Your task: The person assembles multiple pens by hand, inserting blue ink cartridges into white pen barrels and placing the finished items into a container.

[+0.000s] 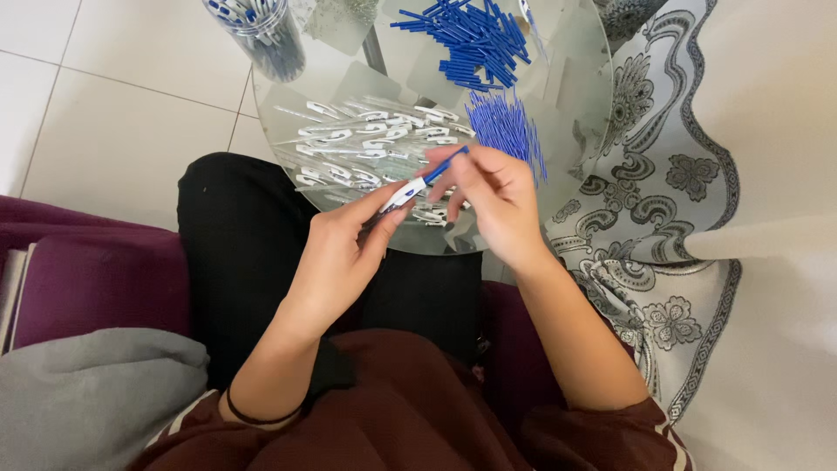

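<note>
Both hands meet over the near rim of a round glass table [575, 131], and between them runs 1 pen; the left hand [344, 249] pinches the clear barrel [403, 194] between thumb and fingertips, pressed together on its lower end, while the right hand [493, 196] closes thumb and forefinger on the blue piece [447, 163] that sticks out of the barrel's upper end; the pen's long axis slants from the left grip, low and toward the body, up and away to the right grip, so the blue end lies just beyond the left fingers and directly inside the right pinch; the right hand is the nearer of the 2 to that blue end, the left the nearer to the white-printed middle of the barrel; whether the blue piece is fully seated in the barrel cannot be told, since the fingers cover the joint; straight beyond the 2 grips, on the glass, lies a spread of clear empty barrels [366, 144] with white clips, touching one another in a loose heap; just beyond the right hand's knuckles stands a fan of thin blue refills [506, 122], and farther off a pile of short blue caps [475, 39]; up and to the left of the left grip, well apart, a clear jar [261, 35] holds upright finished pens; a patterned grey cloth [663, 192] hangs to the right of the right wrist.
</note>
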